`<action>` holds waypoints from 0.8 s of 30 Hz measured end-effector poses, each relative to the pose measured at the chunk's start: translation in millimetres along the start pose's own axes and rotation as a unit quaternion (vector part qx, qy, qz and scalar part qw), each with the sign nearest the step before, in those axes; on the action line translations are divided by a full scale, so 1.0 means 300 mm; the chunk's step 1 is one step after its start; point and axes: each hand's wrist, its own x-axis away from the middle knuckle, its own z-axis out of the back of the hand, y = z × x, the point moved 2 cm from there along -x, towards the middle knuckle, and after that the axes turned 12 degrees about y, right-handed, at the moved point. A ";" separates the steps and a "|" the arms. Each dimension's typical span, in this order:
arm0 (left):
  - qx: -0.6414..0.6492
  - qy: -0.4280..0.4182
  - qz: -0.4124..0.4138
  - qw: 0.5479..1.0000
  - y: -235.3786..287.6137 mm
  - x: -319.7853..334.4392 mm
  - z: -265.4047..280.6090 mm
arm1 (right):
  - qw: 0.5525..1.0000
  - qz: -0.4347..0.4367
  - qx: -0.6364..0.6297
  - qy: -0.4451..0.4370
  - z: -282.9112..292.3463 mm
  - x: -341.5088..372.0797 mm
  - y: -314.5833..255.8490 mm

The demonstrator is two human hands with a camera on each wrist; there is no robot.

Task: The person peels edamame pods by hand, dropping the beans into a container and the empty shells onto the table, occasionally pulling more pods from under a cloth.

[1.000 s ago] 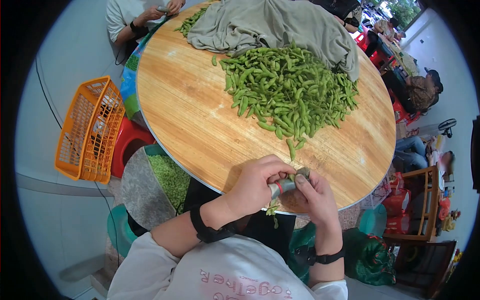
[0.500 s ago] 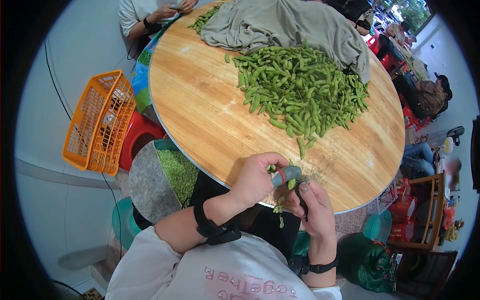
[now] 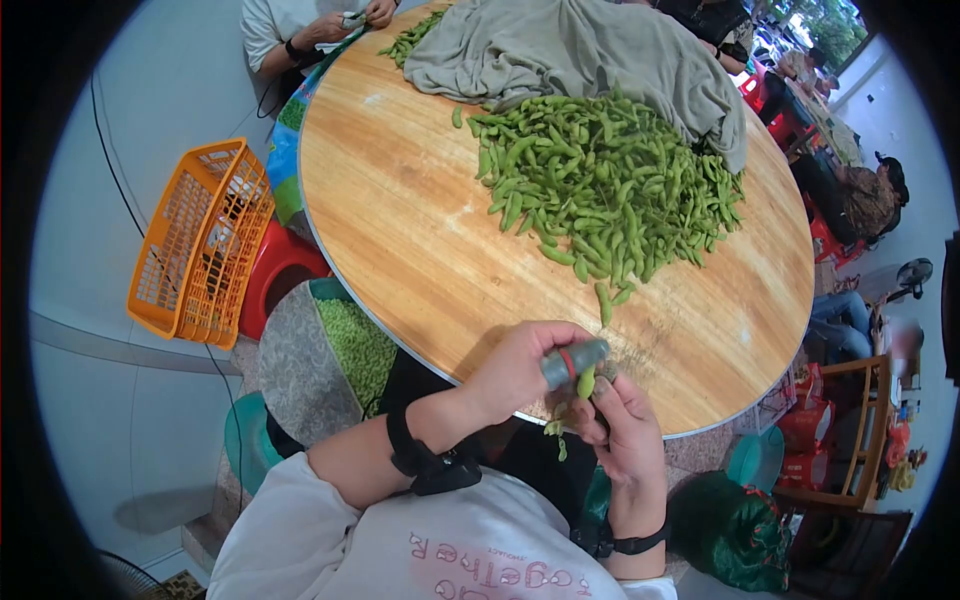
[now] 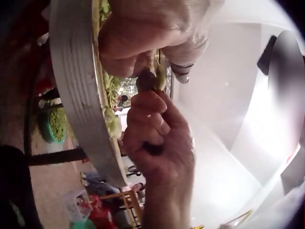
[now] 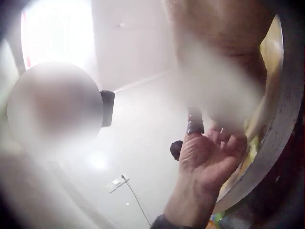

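Note:
In the head view my left hand [image 3: 510, 372] grips a green soybean pod [image 3: 586, 383] near the table's front edge. A grey sleeve with a red band [image 3: 575, 364] covers its thumb, which lies across the pod's upper end. My right hand [image 3: 630, 420] pinches the lower part of the same pod with thumb and curled fingers. A dark cover [image 4: 146, 80] on a right fingertip touches the pod [image 4: 161, 76] in the left wrist view. Pale pod pieces [image 3: 556, 430] hang at the table edge below the hands. A big heap of soybean pods [image 3: 610, 190] lies beyond.
A grey cloth [image 3: 560, 50] covers the back of the round wooden table [image 3: 400, 200]. Left of my lap, shelled beans [image 3: 355, 345] fill a container partly under a grey cover [image 3: 300, 350]. An orange crate [image 3: 195, 245] stands above a red stool [image 3: 280, 270]. Another person's hands [image 3: 335, 25] work across the table.
Both hands separated slightly, then came together again over the pod. My left thumb now lies across its top, and the right fingers have moved up to it. The head view has shifted slightly.

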 end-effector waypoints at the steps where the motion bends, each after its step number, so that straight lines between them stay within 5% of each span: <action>1: 0.001 0.000 -0.002 1.000 -0.011 -0.002 -0.007 | 0.994 0.072 0.079 0.028 0.009 -0.012 -0.001; 2: -0.077 0.028 -0.059 0.995 -0.022 -0.006 -0.011 | 0.994 0.074 0.081 0.027 0.005 -0.016 0.001; 4: -0.151 0.058 -0.120 0.979 -0.021 -0.010 -0.013 | 0.902 0.253 0.328 0.120 -0.002 -0.019 -0.019; 10: -0.145 0.055 -0.132 0.979 -0.019 -0.027 -0.010 | 0.928 0.258 0.223 0.147 -0.024 -0.059 -0.032; 12: -0.002 0.020 -0.001 1.000 -0.040 -0.031 -0.007 | 0.936 0.264 0.183 0.144 -0.035 -0.063 -0.025; 14: 0.006 0.023 0.006 1.000 -0.041 -0.025 -0.014 | 0.785 0.381 0.437 0.218 -0.038 -0.052 -0.017; 16: 0.015 0.027 0.013 0.999 -0.043 -0.032 -0.009 | 0.794 0.384 0.422 0.209 -0.032 -0.048 -0.023; 17: -0.143 0.046 -0.164 0.975 -0.028 -0.045 0.005 | 0.835 0.339 0.390 0.190 -0.012 -0.050 -0.041; 18: -0.294 0.062 -0.331 0.894 0.001 -0.037 0.001 | 0.871 0.292 0.356 0.170 0.001 -0.052 -0.049; 19: -0.294 0.063 -0.330 0.895 0.013 -0.023 -0.006 | 0.909 0.290 0.247 0.168 0.006 -0.055 -0.056; 21: -0.291 0.048 -0.249 0.923 0.040 0.009 -0.022 | 0.910 0.295 0.255 0.142 0.000 -0.042 -0.071; 24: -0.321 -0.019 -0.259 0.911 0.056 0.018 -0.007 | 0.897 0.336 0.267 0.110 0.006 -0.032 -0.064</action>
